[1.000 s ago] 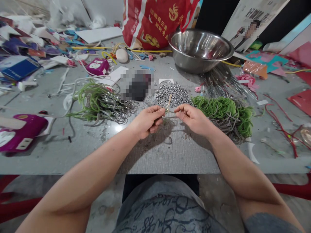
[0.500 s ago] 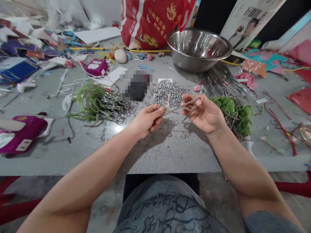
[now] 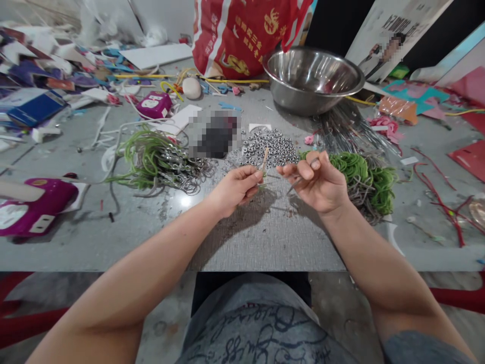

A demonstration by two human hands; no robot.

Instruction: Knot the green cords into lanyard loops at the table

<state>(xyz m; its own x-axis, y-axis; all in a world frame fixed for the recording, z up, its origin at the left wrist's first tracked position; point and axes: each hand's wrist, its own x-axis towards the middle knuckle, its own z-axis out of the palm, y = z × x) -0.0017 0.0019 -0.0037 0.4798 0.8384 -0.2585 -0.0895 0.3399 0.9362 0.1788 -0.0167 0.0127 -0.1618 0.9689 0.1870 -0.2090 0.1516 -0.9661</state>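
My left hand (image 3: 242, 188) is closed in a pinch in front of the bead pile. A thin tan strip (image 3: 265, 155) stands up from its fingertips, with a bit of green beside it; the rest of what it grips is hidden. To its right, my right hand (image 3: 322, 183) is curled, palm up, on a grey cord (image 3: 295, 185), of which short lengths show between the fingers. Small silvery metal beads (image 3: 271, 144) lie spread just beyond both hands. A green and grey cord bundle (image 3: 373, 184) lies beside my right hand, partly behind it.
Cords with metal fittings (image 3: 159, 159) lie left of my hands. A steel bowl (image 3: 314, 83) and red bag (image 3: 246, 38) stand at the back. Purple devices (image 3: 45, 207) sit at left. Red cords (image 3: 443, 197) and paper scraps lie at right. The table's front edge (image 3: 265, 268) is near my body.
The grey cord that stretched between my hands no longer spans the gap. My right hand's fingers have curled and shifted slightly, and my left hand stays pinched.
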